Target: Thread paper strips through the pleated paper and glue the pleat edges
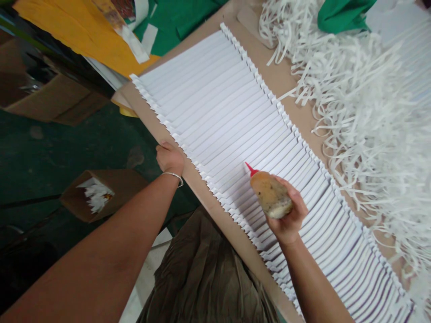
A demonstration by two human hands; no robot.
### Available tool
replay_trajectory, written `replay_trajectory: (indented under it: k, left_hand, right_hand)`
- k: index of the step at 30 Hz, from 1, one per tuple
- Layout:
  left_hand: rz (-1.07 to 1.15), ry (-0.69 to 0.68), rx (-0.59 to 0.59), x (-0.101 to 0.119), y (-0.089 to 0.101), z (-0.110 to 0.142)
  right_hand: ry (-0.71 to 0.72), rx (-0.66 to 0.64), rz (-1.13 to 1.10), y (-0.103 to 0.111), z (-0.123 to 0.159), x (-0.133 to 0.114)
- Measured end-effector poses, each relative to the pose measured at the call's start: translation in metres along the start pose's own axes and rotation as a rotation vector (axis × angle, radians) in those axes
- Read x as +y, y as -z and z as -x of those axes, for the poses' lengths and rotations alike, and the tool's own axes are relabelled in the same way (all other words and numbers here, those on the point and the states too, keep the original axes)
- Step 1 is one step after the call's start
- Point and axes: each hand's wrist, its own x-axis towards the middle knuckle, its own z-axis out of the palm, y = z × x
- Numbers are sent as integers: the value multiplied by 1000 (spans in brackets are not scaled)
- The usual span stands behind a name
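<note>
My right hand [293,215] is wrapped round a squeeze glue bottle [272,194] with a stained yellowish body. Its red nozzle points up and left, close over a long row of overlapping white paper pieces [215,103]. These pieces lie in a slanting band with folded, stepped ends along both long sides. At the near edge of the brown board [208,197], my left hand [170,158] is closed over the rim, its fingertips partly hidden. A thin bracelet circles that wrist.
Curled white paper strips [370,103] are heaped on the right, with green material [345,15] on top. Yellow sheets [77,27] and more green material [182,18] lie at the back left. Below stand a paper bag [124,186] with white scraps and a cardboard box [60,101].
</note>
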Motion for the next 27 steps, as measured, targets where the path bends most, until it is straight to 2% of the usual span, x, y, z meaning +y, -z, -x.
replay_trajectory:
  k: [2, 3, 5, 7, 10, 15, 22, 27]
  left_hand:
    - [-8, -6, -1, -1, -1, -2]
    - [-10, -10, -6, -1, -1, -2]
    - [-12, -14, -20, -1, 0, -3]
    - [-18, -15, -24, 0, 1, -3]
    - [-28, -9, -18, 1, 2, -3]
    - [-48, 1, -3, 3, 2, -2]
    - [-60, -1, -17, 3, 3, -1]
    - [-38, 4, -7, 1, 2, -2]
  right_hand:
    - [96, 186, 33, 16, -30, 4]
    - [92, 305, 45, 24, -47, 8]
    - [-67, 490, -9, 38, -83, 21]
    - [-253, 557, -211, 48, -115, 39]
    - [-377, 562, -402, 56, -149, 68]
    - [-376, 532, -429, 53, -171, 92]
    - [-384, 549, -327, 44, -179, 101]
    - [-371, 522, -325, 39, -170, 93]
